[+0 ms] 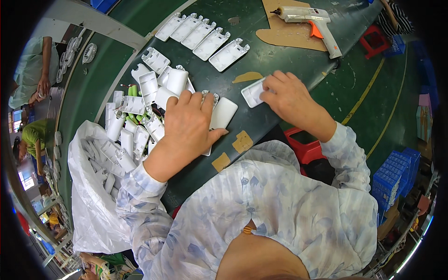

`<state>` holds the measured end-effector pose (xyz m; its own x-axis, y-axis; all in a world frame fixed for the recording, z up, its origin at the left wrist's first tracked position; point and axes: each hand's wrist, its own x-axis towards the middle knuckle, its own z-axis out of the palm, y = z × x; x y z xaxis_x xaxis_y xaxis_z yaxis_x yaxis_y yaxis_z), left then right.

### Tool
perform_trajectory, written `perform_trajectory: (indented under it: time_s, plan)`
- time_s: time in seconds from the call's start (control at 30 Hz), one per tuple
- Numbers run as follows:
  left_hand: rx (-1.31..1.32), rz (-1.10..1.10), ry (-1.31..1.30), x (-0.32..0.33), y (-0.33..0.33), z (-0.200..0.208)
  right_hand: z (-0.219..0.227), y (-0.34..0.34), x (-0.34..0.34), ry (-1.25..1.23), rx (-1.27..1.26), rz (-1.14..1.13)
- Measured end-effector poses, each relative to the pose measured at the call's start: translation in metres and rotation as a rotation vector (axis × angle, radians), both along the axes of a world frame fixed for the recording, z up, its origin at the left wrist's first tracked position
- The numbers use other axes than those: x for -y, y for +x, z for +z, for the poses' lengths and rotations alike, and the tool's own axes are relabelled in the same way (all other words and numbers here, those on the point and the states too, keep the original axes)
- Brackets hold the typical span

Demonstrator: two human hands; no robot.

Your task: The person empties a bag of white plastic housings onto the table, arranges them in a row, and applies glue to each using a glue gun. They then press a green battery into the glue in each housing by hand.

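At the table's near right edge, my right hand point(290, 96) pinches a white plastic shell point(252, 93), its hollow side facing up. My left hand point(189, 122) is palm down over the right side of a heap of white plastic shells point(148, 86), fingers slightly bent and thumb stretched out to the right. Beside that thumb is a smooth white shell point(225, 113), back up; its left part is hidden by the hand. Green cylindrical cells point(132, 90) with wires show among the heaped shells.
Several white shells point(198, 35) form a slanting row at the back of the dark green table point(275, 60). A glue gun point(305, 16) with an orange trigger rests on cardboard point(289, 38). A plastic bag point(95, 196) of white parts stands left. Blue crates point(392, 179) are at right.
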<state>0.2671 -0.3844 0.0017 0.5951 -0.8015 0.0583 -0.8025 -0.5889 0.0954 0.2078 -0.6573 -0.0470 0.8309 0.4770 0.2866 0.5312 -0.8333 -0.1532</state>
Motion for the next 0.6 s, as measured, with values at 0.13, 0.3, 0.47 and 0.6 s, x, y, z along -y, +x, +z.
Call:
perform_trajectory:
  time_s: [0.13,0.3,0.47,0.6]
  plan:
    - [0.034,-0.009,-0.002,0.005,-0.011,-0.007,-0.004,0.034,0.006,-0.04,0.121,0.031]
    - [-0.04,0.009,-0.077,-0.003,-0.016,-0.008,-0.009,0.064,-0.006,-0.015,0.206,0.063]
    - [-0.061,0.035,-0.16,-0.02,-0.016,-0.008,0.009,0.025,-0.032,0.234,0.035,0.145]
    - [-0.067,0.001,-0.097,-0.02,-0.016,-0.006,0.011,0.011,-0.054,0.338,-0.187,0.226]
